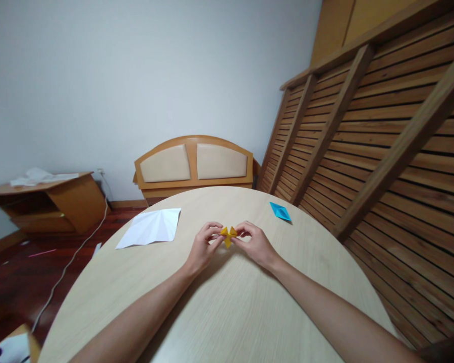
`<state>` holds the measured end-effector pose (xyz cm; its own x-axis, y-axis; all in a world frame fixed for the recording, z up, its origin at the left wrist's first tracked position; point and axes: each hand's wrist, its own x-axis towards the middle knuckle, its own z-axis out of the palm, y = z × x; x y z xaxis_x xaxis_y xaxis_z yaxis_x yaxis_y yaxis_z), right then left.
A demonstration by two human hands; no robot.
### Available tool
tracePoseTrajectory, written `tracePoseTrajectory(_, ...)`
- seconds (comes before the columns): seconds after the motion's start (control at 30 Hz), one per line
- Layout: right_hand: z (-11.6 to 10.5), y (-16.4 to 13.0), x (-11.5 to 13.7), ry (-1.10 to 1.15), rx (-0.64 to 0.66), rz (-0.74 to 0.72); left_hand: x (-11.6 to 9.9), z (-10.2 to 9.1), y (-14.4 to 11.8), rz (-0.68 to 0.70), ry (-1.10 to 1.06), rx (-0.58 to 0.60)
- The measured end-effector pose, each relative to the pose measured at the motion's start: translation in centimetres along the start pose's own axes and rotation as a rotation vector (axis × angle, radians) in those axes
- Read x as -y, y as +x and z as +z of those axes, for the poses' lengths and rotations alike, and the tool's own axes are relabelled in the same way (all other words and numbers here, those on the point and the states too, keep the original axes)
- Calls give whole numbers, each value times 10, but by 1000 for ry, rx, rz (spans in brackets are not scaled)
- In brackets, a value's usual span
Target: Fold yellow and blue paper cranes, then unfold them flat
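Between my two hands is a small piece of folded yellow paper (228, 241), with two points sticking up and one pointing down. My left hand (205, 244) pinches its left side between thumb and fingers. On the other side, my right hand (256, 244) grips the right edge the same way. The fingertips cover parts of the paper, so its full shape is hidden. Both hands are held over the middle of the round table (219, 312). Beyond my right hand lies a folded blue paper (280, 211), diamond-shaped.
A creased white sheet (151, 228) lies on the table's left side. Behind the table stands a wooden headboard (193, 156) with pale panels. A slatted wooden frame (363, 146) leans at the right. At the left are a low cabinet (79, 201) and a cable (66, 267) on the floor.
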<state>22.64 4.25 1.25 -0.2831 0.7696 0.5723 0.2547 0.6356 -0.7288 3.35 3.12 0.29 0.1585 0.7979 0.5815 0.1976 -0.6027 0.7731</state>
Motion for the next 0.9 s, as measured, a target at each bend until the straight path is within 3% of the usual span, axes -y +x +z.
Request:
tracePoseTrajectory(0.27,0,-2,6,39,58,115,0,3,1,-170,-6,31)
tracePoseTrajectory(0.53,-5,0,6,108,18,81,-3,3,0,-220,37,108)
tracePoseTrajectory(0.9,-22,3,12,22,81,17,-3,4,-1,-240,26,151)
